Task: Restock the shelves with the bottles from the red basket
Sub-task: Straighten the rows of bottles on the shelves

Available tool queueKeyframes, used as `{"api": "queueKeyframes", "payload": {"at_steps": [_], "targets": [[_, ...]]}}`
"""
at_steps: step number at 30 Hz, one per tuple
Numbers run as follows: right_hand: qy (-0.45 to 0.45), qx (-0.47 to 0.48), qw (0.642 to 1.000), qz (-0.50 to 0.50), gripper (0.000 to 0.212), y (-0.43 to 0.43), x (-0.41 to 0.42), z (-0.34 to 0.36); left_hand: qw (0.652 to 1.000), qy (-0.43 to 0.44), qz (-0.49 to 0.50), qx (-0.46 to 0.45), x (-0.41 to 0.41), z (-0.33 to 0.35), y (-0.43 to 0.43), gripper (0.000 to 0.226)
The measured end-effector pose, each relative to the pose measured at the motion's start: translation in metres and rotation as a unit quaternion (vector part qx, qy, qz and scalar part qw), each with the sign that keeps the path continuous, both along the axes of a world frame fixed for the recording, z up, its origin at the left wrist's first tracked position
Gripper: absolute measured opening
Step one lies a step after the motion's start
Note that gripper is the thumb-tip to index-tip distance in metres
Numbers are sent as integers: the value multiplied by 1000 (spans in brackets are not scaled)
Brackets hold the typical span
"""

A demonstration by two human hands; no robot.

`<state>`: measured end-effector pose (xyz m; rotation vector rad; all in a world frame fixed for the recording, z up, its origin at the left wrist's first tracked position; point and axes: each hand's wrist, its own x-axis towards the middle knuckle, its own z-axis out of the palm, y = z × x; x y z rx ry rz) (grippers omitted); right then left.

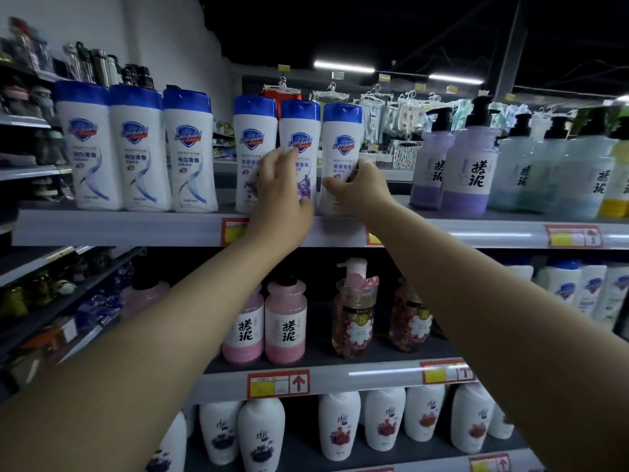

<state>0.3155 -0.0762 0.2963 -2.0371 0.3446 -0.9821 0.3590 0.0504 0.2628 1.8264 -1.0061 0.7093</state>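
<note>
Both arms reach up to the top shelf (136,228). Three white Safeguard bottles with blue caps and purple flower labels stand side by side there. My left hand (282,189) wraps around the middle bottle (299,131), its fingers touching the left bottle (255,131) too. My right hand (360,190) grips the lower part of the right bottle (342,137), which stands upright on the shelf. The red basket is not in view.
Three taller Safeguard bottles (136,148) stand to the left, purple and teal pump bottles (469,165) to the right. Pink bottles (286,321) and a flower pump bottle (354,311) fill the middle shelf, white bottles (340,424) the lower one. Hanging clothes show behind.
</note>
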Motion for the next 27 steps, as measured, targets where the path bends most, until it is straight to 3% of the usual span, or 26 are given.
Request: {"api": "queueKeyframes", "payload": {"at_steps": [3,6,12,15,21,27], "targets": [[-7,11,1000,-10,36,2,2,-2,1000,8,-8,-6,1,0,0,65],[-16,10,1000,-20,33,3,-1,-5,999,17,-21,-24,-1,2,1,63],[-159,26,985,-56,49,24,-8,-22,995,70,-51,-49,-9,3,5,61],[-204,53,976,-49,46,39,-19,-34,988,117,-78,-57,-18,-1,7,58],[-214,94,972,-37,42,65,-42,-57,946,242,-190,-104,-45,-23,20,49],[-168,131,976,-41,39,75,-63,-98,917,319,-220,-92,-62,-64,25,45]]}}
